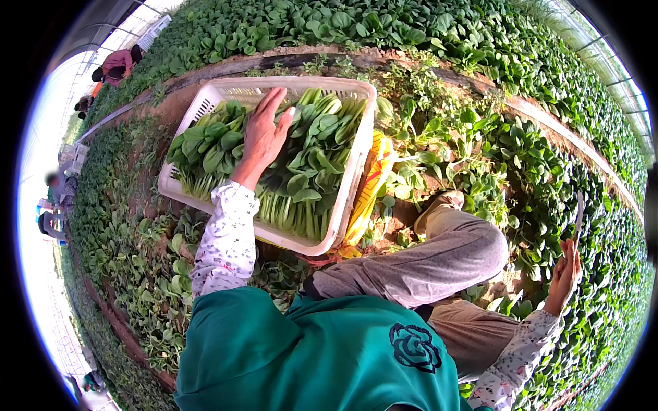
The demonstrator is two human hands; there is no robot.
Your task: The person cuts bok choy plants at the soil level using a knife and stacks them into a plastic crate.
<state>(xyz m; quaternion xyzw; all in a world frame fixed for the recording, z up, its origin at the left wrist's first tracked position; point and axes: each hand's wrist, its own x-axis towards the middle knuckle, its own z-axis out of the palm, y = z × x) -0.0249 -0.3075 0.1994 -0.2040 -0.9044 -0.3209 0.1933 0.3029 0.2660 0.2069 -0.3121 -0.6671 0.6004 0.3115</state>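
A white plastic crate stands on the soil before me, loaded with leafy greens whose pale stalks mostly point towards me. My left hand lies palm down across these leaves, its thumb spread and nothing visibly gripped; what is under the palm is hidden. Out to the right, above the growing plants, my right hand holds a knife with its narrow blade pointing away from me. The fingers cover most of the handle. A yellow bag with red markings sticks out beneath the crate's right side.
Rows of growing leafy greens surround me, with cut or loose plants right of the crate. A pale strip borders the bed. My bent knee is close to the crate. Other people crouch at the far left.
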